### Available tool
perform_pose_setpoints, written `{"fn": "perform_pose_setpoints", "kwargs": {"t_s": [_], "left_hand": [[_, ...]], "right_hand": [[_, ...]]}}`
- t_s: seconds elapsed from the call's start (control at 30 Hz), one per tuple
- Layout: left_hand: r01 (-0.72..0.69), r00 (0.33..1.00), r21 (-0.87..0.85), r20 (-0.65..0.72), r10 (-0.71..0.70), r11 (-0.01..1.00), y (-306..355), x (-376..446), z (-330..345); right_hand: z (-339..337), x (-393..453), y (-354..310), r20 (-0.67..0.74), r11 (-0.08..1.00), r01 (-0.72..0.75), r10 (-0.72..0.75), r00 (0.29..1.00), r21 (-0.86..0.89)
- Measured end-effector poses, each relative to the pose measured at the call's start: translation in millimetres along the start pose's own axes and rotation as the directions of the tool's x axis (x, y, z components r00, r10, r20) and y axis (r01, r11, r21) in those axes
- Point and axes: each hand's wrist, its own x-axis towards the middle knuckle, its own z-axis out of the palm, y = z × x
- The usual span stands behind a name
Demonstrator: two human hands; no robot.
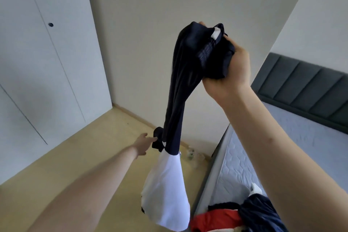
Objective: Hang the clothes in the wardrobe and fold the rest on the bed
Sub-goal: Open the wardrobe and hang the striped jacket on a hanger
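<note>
A long garment (180, 84), dark navy above and white below, hangs in the air in front of me. My right hand (227, 69) grips its bunched top, held high beside the wall. Lower down my left hand (143, 143) reaches out with fingers extended, and its fingertips touch a dark fold at the garment's middle. The white lower part (165, 190) dangles over the floor next to the bed. A pile of other clothes (237, 214), red, black and navy, lies on the mattress at the bottom right.
White wardrobe doors (47, 62), shut, fill the left side. The bed (293, 137) with a pale mattress and a dark grey padded headboard (305, 84) is on the right. A small object (191, 153) lies on the wooden floor by the wall.
</note>
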Motion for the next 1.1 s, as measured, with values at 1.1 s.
{"fn": "perform_pose_setpoints", "kwargs": {"t_s": [1.1], "left_hand": [[-0.619, 0.697, 0.419, -0.096, 0.711, 0.664, 101.3, 2.3, -269.1]], "right_hand": [[-104.0, 195.3, 318.7, 0.202, 0.035, 0.226, 0.598, 0.776, -0.974]]}}
